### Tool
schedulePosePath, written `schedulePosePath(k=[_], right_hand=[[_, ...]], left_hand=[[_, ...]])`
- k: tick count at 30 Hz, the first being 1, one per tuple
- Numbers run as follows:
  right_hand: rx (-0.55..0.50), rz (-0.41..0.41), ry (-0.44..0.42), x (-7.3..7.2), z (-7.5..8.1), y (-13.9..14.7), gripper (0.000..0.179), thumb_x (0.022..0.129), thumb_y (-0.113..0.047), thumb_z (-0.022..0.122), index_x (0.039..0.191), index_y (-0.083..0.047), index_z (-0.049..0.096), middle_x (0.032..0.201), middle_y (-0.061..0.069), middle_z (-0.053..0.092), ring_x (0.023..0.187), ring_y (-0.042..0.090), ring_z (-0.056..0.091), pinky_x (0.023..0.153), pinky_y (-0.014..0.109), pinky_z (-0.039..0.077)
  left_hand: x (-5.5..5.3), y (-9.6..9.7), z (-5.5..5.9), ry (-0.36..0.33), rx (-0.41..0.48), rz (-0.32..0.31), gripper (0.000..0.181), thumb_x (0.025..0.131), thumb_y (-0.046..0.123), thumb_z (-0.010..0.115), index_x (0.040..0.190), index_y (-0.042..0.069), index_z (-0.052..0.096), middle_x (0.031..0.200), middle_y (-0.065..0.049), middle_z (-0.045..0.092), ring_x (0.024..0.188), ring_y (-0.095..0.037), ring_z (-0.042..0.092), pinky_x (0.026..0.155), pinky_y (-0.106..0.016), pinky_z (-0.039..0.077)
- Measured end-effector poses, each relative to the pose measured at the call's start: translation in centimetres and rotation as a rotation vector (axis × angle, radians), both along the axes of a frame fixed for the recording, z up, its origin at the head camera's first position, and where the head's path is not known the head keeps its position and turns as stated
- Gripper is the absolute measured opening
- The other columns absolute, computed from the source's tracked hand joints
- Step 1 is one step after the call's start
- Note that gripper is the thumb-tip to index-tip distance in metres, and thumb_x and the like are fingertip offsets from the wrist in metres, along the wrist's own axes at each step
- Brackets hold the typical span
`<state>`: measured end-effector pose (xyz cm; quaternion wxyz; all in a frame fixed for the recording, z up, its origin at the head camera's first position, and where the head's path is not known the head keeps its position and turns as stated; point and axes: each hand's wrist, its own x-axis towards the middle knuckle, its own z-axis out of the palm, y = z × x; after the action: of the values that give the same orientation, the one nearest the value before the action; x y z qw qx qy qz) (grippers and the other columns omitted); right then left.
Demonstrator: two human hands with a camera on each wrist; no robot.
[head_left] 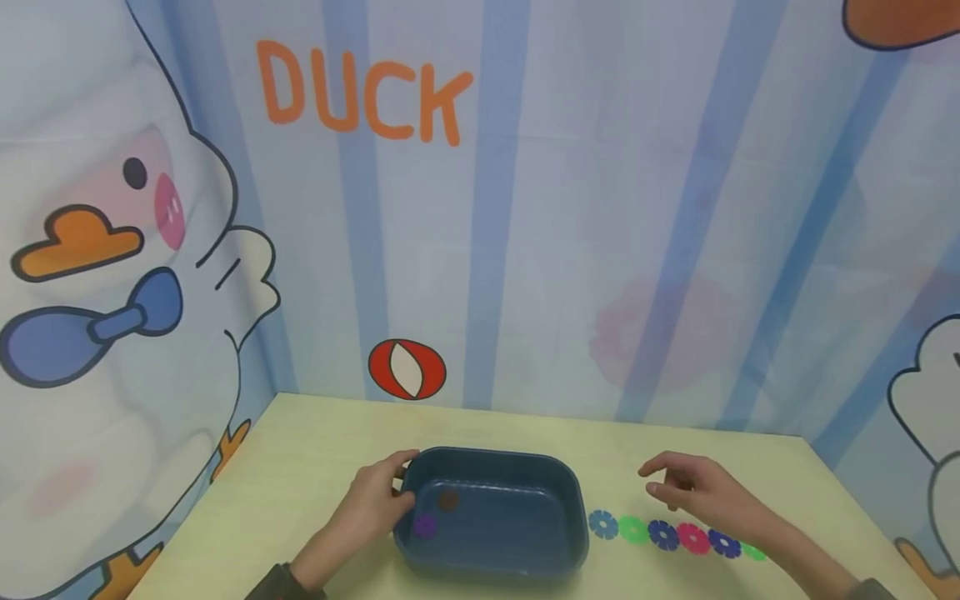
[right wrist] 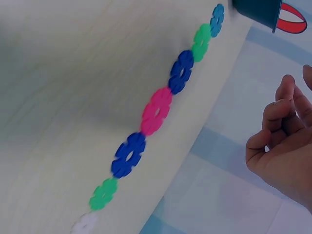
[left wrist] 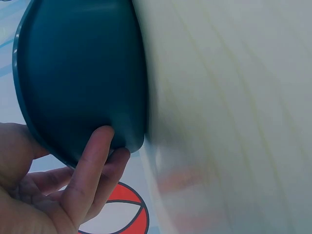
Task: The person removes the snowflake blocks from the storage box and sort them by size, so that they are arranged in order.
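Blue tray [head_left: 495, 529] stands on the table [head_left: 330, 429], between its left and right edges and short of the far edge. Left hand [head_left: 378, 492] grips the tray's left end: thumb at the rim, fingers against the outer wall in the left wrist view.

In the tray, towards its left end: a brown disc [head_left: 448, 501], and nearer the person a purple disc [head_left: 425, 526], both lying flat.

Right of the tray, a row of flat notched discs runs towards the table's right edge. Order from the tray: light blue disc [head_left: 597, 527], just beside the tray; green disc [head_left: 628, 531]; dark blue disc [head_left: 657, 535]; pink disc [head_left: 687, 538]; second dark blue disc [head_left: 719, 543]; second green disc [head_left: 752, 552], partly behind the right forearm in the head view. Right wrist view adds a white disc [right wrist: 85, 224], cut off by the frame. Discs sit edge to edge; cannot tell whether every pair touches.

Right hand [head_left: 693, 485] hangs above the row, fingers loosely bent, nothing held. Dark sleeve [head_left: 283, 583] at the left wrist.

Beyond the far edge: striped backdrop [head_left: 570, 208], lettered DUCK, with a printed red-and-white ball [head_left: 431, 367].
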<state>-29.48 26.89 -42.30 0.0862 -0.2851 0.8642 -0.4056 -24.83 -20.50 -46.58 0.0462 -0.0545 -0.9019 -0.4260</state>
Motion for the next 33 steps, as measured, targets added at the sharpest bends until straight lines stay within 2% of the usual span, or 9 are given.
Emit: schedulePosePath(k=[7, 12, 17, 23, 28, 33], right_hand=[[-0.009, 0.026, 0.007, -0.2, -0.2, -3.4, 0.026, 0.106, -0.021, 0.064, 0.126, -0.005, 0.069, 0.075, -0.002, 0.065, 0.068, 0.013, 0.061, 0.067, 0.029, 0.053], [-0.018, 0.048, 0.045, -0.5, 0.0, -6.4, 0.024, 0.104, -0.023, 0.067, 0.123, -0.009, 0.071, 0.076, 0.001, 0.065, 0.064, 0.011, 0.057, 0.064, 0.028, 0.051], [-0.017, 0.071, 0.054, -0.8, 0.0, -9.1, 0.025, 0.103, -0.025, 0.069, 0.122, -0.009, 0.072, 0.078, 0.006, 0.066, 0.063, 0.011, 0.056, 0.061, 0.028, 0.05], [-0.016, 0.114, 0.073, -1.1, -0.4, -11.9, 0.028, 0.102, -0.027, 0.07, 0.123, -0.007, 0.072, 0.08, 0.001, 0.066, 0.064, 0.007, 0.054, 0.059, 0.028, 0.048], [-0.046, 0.163, 0.049, -1.4, -0.6, -14.4, 0.031, 0.1, -0.025, 0.074, 0.123, -0.003, 0.071, 0.078, 0.002, 0.064, 0.061, 0.005, 0.049, 0.06, 0.027, 0.047], [-0.027, 0.218, 0.052, -2.1, -0.6, -16.7, 0.033, 0.098, -0.026, 0.077, 0.123, -0.006, 0.071, 0.076, -0.003, 0.06, 0.061, 0.004, 0.048, 0.062, 0.026, 0.047]], left_hand=[[0.1, -0.3, -0.3, -0.003, -0.018, -0.015, 0.06, 0.084, -0.006, 0.069, 0.143, 0.0, 0.061, 0.12, -0.024, 0.073, 0.081, -0.022, 0.073, 0.06, -0.032, 0.058], [0.1, -0.2, -0.3, -0.004, -0.016, -0.027, 0.06, 0.084, -0.006, 0.067, 0.144, 0.0, 0.06, 0.12, -0.025, 0.073, 0.082, -0.023, 0.073, 0.061, -0.032, 0.057], [0.0, 0.1, -0.3, -0.008, -0.005, -0.032, 0.06, 0.085, -0.007, 0.068, 0.144, -0.001, 0.06, 0.12, -0.025, 0.073, 0.08, -0.022, 0.073, 0.06, -0.032, 0.058], [0.0, 0.3, 0.0, -0.012, -0.005, -0.028, 0.06, 0.085, -0.006, 0.069, 0.144, 0.001, 0.06, 0.12, -0.024, 0.073, 0.08, -0.021, 0.073, 0.061, -0.032, 0.059], [0.0, 0.1, 0.2, -0.006, -0.008, -0.02, 0.061, 0.085, -0.007, 0.069, 0.145, 0.001, 0.06, 0.12, -0.025, 0.073, 0.082, -0.023, 0.074, 0.061, -0.033, 0.059], [0.1, -0.1, 0.3, -0.007, 0.009, -0.006, 0.06, 0.086, -0.007, 0.068, 0.145, 0.002, 0.06, 0.122, -0.024, 0.073, 0.08, -0.022, 0.073, 0.06, -0.033, 0.058]])
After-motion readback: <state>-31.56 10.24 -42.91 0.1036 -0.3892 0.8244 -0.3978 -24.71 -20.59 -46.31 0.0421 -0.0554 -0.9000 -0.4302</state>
